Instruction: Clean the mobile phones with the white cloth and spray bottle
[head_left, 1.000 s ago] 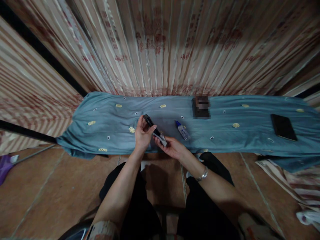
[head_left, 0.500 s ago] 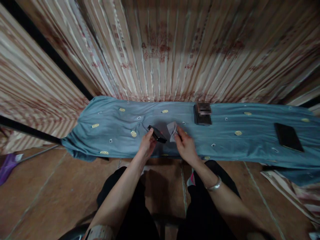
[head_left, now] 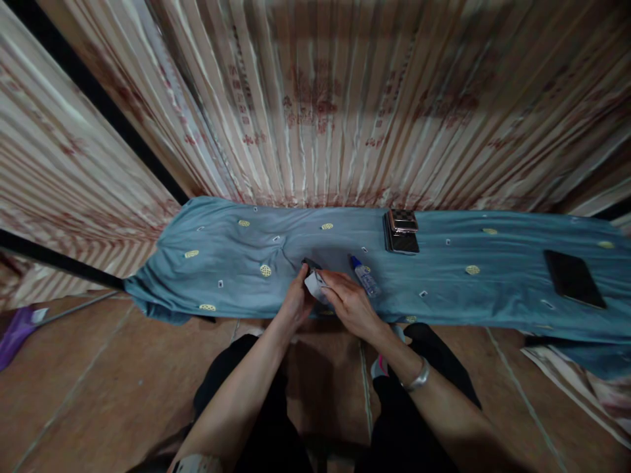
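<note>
My left hand (head_left: 296, 297) is closed around a small black rectangular case (head_left: 311, 264), of which only the far end shows. A folded light grey cloth (head_left: 315, 286) lies against the case, pinched in my right hand (head_left: 351, 303). The cloth and fingers hide most of the case. Just right of my right hand, a clear small bottle (head_left: 367, 281) with a blue pointed cap lies on its side on the blue-green patterned sheet (head_left: 236, 263).
Behind the bottle sits a stack of dark, shiny flat cases (head_left: 401, 233), the top one chequered. A flat black tablet-like item (head_left: 574, 278) lies far right. Striped curtains (head_left: 315, 118) hang behind the sheet. A purple dustpan-like object (head_left: 16, 335) is on the floor at left.
My right hand has moved left and brought the cloth onto the black case. The bottle, hidden before behind the right hand, now shows.
</note>
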A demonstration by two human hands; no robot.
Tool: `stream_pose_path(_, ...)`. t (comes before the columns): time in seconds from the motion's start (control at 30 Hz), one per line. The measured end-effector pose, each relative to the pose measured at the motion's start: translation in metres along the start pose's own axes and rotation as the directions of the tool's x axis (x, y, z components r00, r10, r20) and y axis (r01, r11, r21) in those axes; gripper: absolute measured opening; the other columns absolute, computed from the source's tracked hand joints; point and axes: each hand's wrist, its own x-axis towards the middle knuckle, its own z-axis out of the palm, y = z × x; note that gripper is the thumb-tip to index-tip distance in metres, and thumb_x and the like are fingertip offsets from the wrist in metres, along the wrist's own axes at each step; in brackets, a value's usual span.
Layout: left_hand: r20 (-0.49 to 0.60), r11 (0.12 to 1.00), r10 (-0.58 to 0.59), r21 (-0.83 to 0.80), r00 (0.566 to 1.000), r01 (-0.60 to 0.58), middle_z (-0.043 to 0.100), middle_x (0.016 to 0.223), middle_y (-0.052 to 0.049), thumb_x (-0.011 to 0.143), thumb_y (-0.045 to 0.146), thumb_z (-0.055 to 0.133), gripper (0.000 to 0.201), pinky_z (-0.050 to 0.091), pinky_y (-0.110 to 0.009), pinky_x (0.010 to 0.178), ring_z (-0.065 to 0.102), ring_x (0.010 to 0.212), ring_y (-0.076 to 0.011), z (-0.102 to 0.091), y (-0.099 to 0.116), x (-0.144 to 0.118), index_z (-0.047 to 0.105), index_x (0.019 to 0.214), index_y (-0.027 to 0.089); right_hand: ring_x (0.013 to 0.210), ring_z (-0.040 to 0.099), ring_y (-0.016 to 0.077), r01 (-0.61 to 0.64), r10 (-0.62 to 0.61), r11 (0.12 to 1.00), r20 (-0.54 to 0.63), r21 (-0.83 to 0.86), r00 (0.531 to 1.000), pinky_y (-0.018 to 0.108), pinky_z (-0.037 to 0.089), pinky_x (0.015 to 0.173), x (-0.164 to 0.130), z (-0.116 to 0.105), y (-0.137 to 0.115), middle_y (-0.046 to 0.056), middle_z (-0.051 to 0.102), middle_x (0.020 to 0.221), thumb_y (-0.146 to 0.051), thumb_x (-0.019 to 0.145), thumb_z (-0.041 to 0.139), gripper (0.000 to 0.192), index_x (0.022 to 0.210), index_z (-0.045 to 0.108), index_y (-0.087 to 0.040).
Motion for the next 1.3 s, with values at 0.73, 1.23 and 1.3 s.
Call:
stream_pose_path(0.73, 0.038, 0.994, -0.085, 0.070, 0.996, 0.082, 0.073, 0.079, -0.011, 0.099, 0.023, 0.036, 0.029, 0.054, -0.026, 0.057, 0.070, 0.067, -0.0179, 0.011, -0.006, -0.021, 0.058, 0.112, 0.008, 0.110, 0.070, 0.0259, -0.129, 0.049, 0.963, -0.318, -0.235, 0.947, 0.041, 0.057, 0.096, 0.007, -0.029, 0.025, 0.013, 0.073, 0.120, -0.039, 0.102, 0.039, 0.043, 0.130, 0.064, -0.019)
stream_pose_path(1.23, 0.435, 0.956, -0.290, 0.089, 0.852, 0.280, 0.075, 0.105, -0.019, 0.088, 0.031, 0.059, 0.056, 0.051, -0.026, 0.051, 0.070, 0.067, -0.0200, 0.008, -0.015, -0.040, 0.045, 0.139, 0.015, 0.113, 0.069, 0.0285, -0.267, 0.141, 0.927, -0.414, -0.264, 0.899, 0.046, 0.054, 0.098, 0.011, -0.060, 0.066, 0.017, 0.072, 0.122, -0.048, 0.100, 0.036, 0.053, 0.127, 0.065, -0.014)
stream_pose_path(1.3, 0.445, 0.954, -0.292, 0.077, 0.847, 0.288, 0.074, 0.106, -0.020, 0.088, 0.031, 0.057, 0.054, 0.051, -0.026, 0.052, 0.069, 0.066, -0.0196, 0.010, -0.012, -0.042, 0.047, 0.138, 0.014, 0.120, 0.065, 0.0288, -0.240, 0.123, 0.924, -0.362, -0.298, 0.924, 0.048, 0.051, 0.104, 0.011, -0.057, 0.065, 0.019, 0.068, 0.129, -0.046, 0.101, 0.034, 0.055, 0.133, 0.061, -0.011)
